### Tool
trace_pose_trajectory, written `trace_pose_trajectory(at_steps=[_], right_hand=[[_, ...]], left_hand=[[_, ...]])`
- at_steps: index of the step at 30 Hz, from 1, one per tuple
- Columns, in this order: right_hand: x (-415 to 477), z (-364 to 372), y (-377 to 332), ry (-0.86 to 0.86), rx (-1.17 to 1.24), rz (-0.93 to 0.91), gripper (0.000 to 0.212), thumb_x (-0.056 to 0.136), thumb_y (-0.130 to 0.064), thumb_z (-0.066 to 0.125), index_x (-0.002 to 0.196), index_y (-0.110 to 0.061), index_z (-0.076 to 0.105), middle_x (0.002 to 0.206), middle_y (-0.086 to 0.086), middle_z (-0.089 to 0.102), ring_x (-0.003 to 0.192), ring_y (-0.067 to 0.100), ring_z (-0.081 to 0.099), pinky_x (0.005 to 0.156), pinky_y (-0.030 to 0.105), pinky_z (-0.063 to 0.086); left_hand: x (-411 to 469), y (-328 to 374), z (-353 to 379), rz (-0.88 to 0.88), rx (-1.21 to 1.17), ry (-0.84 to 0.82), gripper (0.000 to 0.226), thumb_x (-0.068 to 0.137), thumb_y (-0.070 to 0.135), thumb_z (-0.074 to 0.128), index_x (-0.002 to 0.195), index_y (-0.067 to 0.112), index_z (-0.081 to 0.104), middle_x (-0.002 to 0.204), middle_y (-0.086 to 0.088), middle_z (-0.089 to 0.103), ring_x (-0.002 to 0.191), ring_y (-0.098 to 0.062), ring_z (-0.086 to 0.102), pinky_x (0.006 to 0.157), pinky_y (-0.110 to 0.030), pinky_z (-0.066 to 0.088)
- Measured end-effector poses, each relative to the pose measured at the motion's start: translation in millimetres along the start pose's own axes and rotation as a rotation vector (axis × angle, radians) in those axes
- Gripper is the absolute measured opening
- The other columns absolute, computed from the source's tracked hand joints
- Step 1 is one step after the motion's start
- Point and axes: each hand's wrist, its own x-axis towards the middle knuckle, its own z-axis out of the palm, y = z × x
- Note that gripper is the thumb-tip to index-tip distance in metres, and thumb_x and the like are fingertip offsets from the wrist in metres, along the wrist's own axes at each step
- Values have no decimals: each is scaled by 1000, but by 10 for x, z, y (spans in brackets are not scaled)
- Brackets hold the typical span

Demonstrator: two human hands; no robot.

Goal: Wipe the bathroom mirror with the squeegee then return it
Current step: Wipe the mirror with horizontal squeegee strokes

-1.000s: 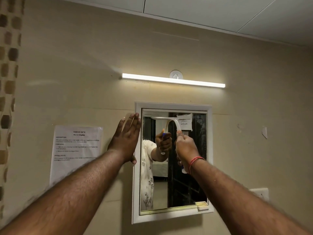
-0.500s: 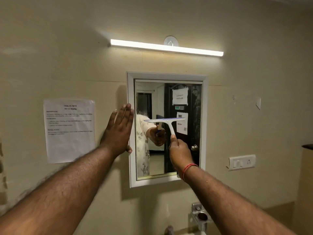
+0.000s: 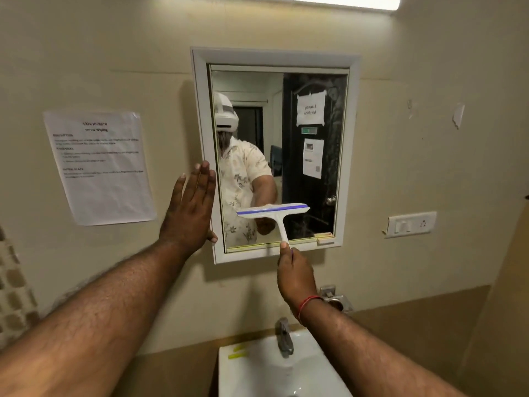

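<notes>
Mirror [image 3: 312, 156] glass carries the squeegee [image 3: 273, 211] low down, blade lying level across it, handle pointing down past the mirror's bottom frame into the right hand [image 3: 296, 277], fingers wrapped round it. Left hand [image 3: 191, 212], flat and empty, presses the mirror's left frame edge.

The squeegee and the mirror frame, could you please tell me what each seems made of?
Squeegee: probably white moulded plastic, smooth, with a purple strip, likely rubber, along the blade. Mirror frame: white, matte, profiled; painted wood or plastic, cannot tell which.
</notes>
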Motion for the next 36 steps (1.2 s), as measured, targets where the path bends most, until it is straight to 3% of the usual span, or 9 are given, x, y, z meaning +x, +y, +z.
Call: trace_pose_trajectory(at_steps=[7, 12, 21, 28, 33, 36], right_hand=[[-72, 43, 188, -2, -31, 32, 46, 113, -56, 37, 83, -26, 57, 82, 0, 67, 76, 19, 60, 61, 29, 39], [-90, 82, 293, -17, -16, 57, 46, 112, -58, 37, 88, -26, 60, 81, 1, 67, 76, 22, 62, 65, 34, 44], [-159, 69, 451, -42, -34, 73, 45, 113, -56, 38, 86, -26, 58, 77, -1, 66, 69, 17, 59, 59, 32, 39], [-226, 51, 559, -58, -70, 111, 46, 114, -53, 37, 84, -23, 55, 79, 0, 64, 70, 15, 57, 57, 29, 35], [-234, 87, 563, -56, -67, 146, 46, 113, -55, 37, 86, -24, 58, 82, 0, 66, 74, 17, 61, 58, 29, 38], [-229, 89, 589, -48, -81, 157, 47, 113, -55, 38, 85, -23, 57, 83, -1, 66, 75, 18, 60, 60, 29, 39]], left_hand=[[-183, 105, 175, 4, -4, -4, 160, 71, 59, 100, 177, -1, -4, 187, -24, -12, 175, -39, -8, 141, -60, 7], [-243, 130, 271, 7, -51, 24, 154, 69, 50, 104, 178, -1, 8, 188, -24, 0, 175, -40, 5, 141, -60, 13], [-337, 156, 396, 22, -169, 51, 145, 71, 35, 106, 178, 2, 14, 189, -20, 2, 171, -39, 25, 139, -59, 19], [-439, 222, 455, 16, -219, 47, 142, 74, 27, 105, 179, 4, 12, 189, -17, -5, 142, -38, 61, 134, -63, 28], [-505, 258, 502, 17, -225, 29, 136, 79, 30, 102, 178, 3, 14, 189, -16, -6, 142, -37, 63, 132, -61, 31], [-522, 256, 543, 24, -231, 35, 135, 78, 31, 103, 177, 2, 17, 189, -15, -7, 133, -38, 69, 129, -60, 37]])
